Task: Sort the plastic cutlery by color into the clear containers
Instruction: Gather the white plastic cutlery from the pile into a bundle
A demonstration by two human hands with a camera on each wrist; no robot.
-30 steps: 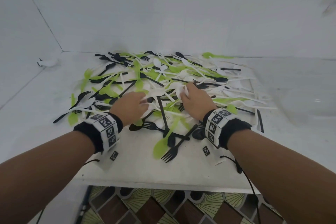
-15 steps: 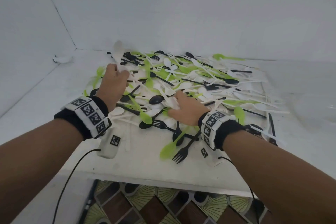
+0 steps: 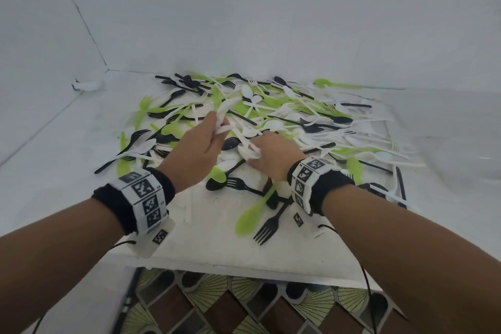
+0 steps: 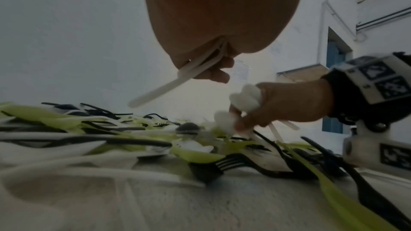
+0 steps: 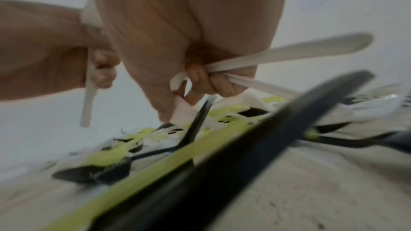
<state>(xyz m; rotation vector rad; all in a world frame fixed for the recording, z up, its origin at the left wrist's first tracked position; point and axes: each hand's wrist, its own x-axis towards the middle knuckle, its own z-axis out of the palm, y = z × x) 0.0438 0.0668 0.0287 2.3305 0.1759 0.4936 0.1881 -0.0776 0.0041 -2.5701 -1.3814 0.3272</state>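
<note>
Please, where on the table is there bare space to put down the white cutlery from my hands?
Bare patches: the near table edge in front of the green spoon and black fork, and the left strip between the pile and the wall. The middle is crowded.

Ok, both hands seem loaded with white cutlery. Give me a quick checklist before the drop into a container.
1. Left hand grips white cutlery only: ok.
2. Right hand grips white pieces only: ok in the right wrist view.
3. Left bundle lifted off the pile: ok.
4. Right bundle free of the pile: not ok, the hand is low among black and green pieces.
5. Clear container at right, open and reachable: cannot tell, faint outline only.
</note>
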